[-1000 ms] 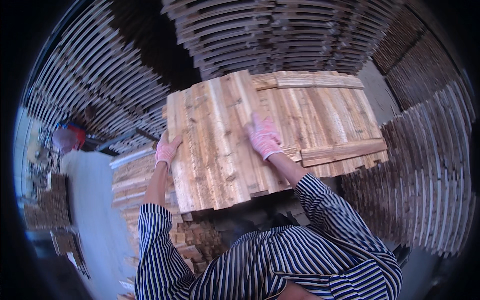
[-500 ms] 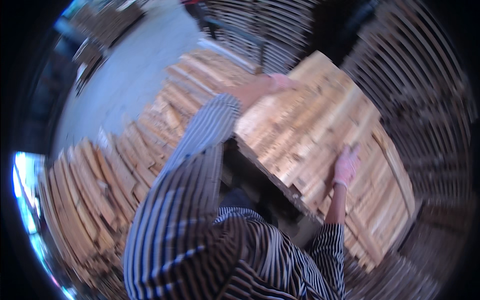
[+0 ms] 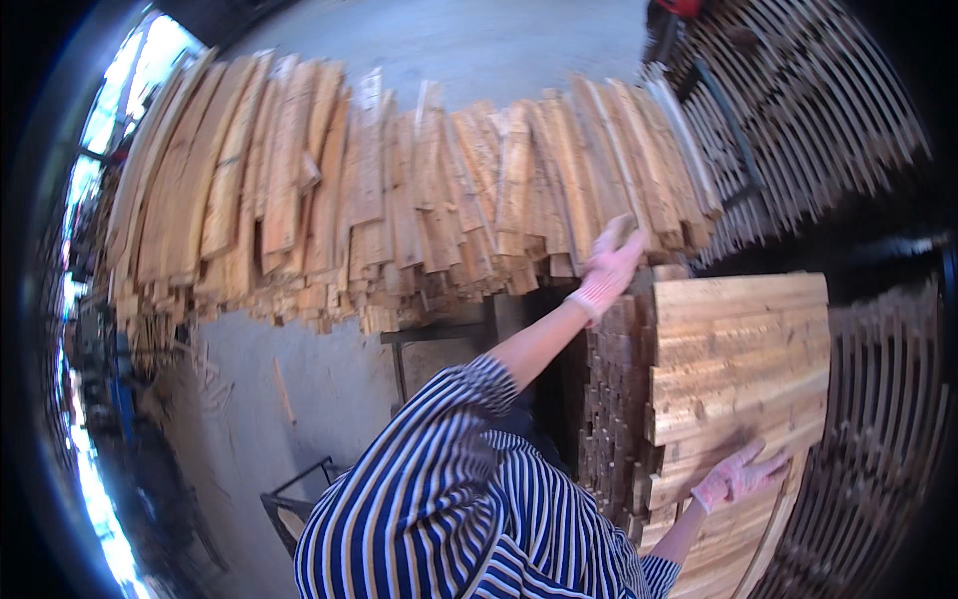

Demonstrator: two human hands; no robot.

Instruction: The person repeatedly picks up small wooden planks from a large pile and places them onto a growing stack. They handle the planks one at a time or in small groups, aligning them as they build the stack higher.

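My left hand, in a pink and white knit glove, reaches forward over the near ends of a long pile of rough wooden boards. Its thumb and fingers are apart, and a bit of tan wood shows between them; I see no firm grip. My right hand, gloved alike, is spread out over a flat layer of pale boards laid side by side on a stack at my right. Its fingers look stretched and close around nothing. Dark, uneven board ends line the stack's left side.
Slatted stacks of thin wood rise at the far right, with more slats beyond the board stack. A dark metal frame stands below the pile. A stray wood strip lies on the grey floor.
My view has swung left, bringing the long pile across the front. My left hand has left the board stack and is now at the pile. My right hand remains over the stacked boards.
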